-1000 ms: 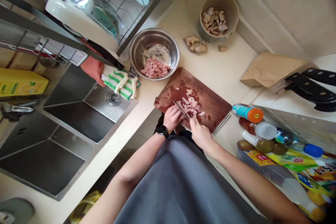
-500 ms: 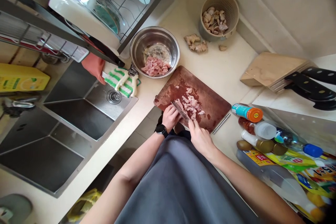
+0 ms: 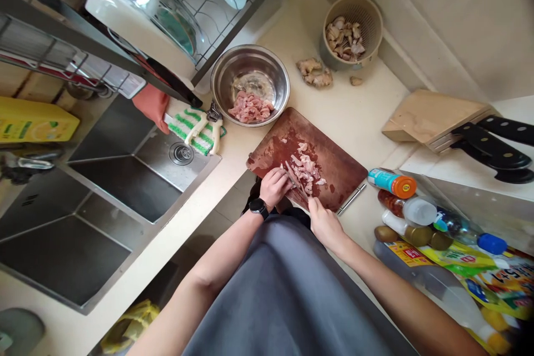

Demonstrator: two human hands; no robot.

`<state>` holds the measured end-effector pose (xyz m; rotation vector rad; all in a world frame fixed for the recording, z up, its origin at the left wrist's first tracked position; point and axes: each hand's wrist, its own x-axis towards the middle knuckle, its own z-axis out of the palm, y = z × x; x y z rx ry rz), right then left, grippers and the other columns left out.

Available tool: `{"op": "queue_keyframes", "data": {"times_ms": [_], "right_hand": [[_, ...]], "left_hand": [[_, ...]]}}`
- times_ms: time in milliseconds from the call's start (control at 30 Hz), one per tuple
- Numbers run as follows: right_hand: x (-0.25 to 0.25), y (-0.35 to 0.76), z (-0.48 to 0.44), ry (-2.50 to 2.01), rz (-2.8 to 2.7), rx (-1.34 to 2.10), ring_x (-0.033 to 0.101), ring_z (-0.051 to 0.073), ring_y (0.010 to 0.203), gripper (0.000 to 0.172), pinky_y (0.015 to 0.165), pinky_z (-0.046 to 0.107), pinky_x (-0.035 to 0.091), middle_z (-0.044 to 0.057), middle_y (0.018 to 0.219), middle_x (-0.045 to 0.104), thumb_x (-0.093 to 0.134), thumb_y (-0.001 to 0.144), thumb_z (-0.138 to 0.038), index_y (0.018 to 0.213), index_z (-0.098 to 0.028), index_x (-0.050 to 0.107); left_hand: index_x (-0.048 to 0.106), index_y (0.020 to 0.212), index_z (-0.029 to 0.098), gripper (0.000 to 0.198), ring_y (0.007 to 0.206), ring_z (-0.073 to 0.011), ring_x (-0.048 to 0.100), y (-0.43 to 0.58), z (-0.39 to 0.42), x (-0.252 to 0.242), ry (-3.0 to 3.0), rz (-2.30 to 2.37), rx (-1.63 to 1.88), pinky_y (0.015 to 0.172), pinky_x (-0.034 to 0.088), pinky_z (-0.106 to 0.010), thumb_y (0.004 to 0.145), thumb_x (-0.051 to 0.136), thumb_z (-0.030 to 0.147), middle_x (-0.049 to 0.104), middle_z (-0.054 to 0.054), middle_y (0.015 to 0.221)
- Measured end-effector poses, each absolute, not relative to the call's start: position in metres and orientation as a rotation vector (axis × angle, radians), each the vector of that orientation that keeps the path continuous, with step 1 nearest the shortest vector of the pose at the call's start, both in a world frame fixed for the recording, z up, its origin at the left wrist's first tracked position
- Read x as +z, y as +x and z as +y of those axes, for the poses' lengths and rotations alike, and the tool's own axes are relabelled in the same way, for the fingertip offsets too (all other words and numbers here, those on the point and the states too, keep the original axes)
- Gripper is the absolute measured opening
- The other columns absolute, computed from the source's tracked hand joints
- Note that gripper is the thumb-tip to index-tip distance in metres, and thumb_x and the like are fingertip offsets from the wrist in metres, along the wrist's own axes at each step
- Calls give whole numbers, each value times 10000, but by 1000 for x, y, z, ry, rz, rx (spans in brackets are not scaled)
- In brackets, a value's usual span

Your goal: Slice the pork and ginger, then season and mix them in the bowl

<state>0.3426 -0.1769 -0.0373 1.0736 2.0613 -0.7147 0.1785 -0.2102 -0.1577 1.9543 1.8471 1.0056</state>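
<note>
A reddish-brown cutting board (image 3: 334,164) lies on the counter with a small heap of cut raw meat (image 3: 306,168) on it. My right hand (image 3: 322,221) is closed round the handle of a knife (image 3: 295,176), whose blade rests against the meat. My left hand (image 3: 274,186), with a black watch on its wrist, is curled with its fingers pressed on the meat beside the blade. Just behind the board stands a steel bowl (image 3: 233,69) with more pink meat pieces in it.
A double steel sink (image 3: 104,189) is at the left under a dish rack (image 3: 175,5). A beige basket (image 3: 367,11), ginger pieces (image 3: 314,71), a wooden knife block (image 3: 434,114), and bottles and packets (image 3: 438,228) fill the right side.
The knife has shifted slightly along the meat between frames, and my right hand has drawn back a little toward me. The view has drifted slightly.
</note>
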Motion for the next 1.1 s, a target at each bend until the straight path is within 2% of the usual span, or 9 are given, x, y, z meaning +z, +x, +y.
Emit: {"op": "queue_keyframes", "data": {"times_ms": [133,233,367,500,633,767,967,1100], "right_hand": [[-46,328,-159,1112,2173,-785,687,240,996,365,824,323,511,194,1282,586,312,965,-109,1316,-142,407],[-50,312,-137,1163,2285,-888,665,257,1060,327,847,325,504,187,1219,634,343,982,-171,1299,-131,414],[-45,325,-148,1308,2251,-781,704,262,954,396,777,333,524,203,1202,646,260,992,-146,1371,-90,362],[-35,338,-179,1130,2229,-659,724,229,852,458,695,317,543,218,1345,546,226,990,-131,1437,-142,324],[-29,340,-191,1039,2168,-583,729,219,828,452,642,293,548,224,1308,549,178,995,-121,1415,-130,346],[-30,318,-175,1030,2112,-598,729,210,830,394,670,283,551,207,1228,579,186,1006,-131,1349,-133,379],[-36,276,-141,1050,2222,-658,712,200,909,330,738,291,545,176,1228,572,187,1018,-141,1269,-181,398],[-34,321,-169,1031,2088,-652,722,202,851,334,709,287,539,180,1242,576,242,1003,-131,1289,-163,412]], "left_hand": [[666,930,183,73,1006,-202,652,179,-210,-158,1911,1845,1003,928,550,-393,908,632,244,713,-89,975],[671,947,187,65,992,-200,657,179,-212,-158,1916,1832,1038,908,552,-396,899,634,210,719,-86,988],[684,963,200,87,983,-212,664,179,-219,-158,1883,1863,1021,895,554,-418,885,656,226,722,-82,964],[680,960,197,106,976,-227,662,177,-222,-158,1904,1848,996,879,558,-436,900,648,278,717,-99,957],[669,888,193,125,981,-236,654,175,-220,-160,1957,1829,1017,849,562,-419,911,635,311,705,-98,913],[674,917,194,129,999,-235,657,178,-221,-163,1896,1851,1016,875,560,-423,921,617,309,704,-102,938],[680,912,197,235,987,-209,663,178,-220,-163,1885,1913,1025,851,579,-399,987,460,235,701,-90,903],[675,884,193,198,960,-215,675,178,-218,-162,1929,1896,985,870,587,-411,965,527,297,707,-92,901]]}}
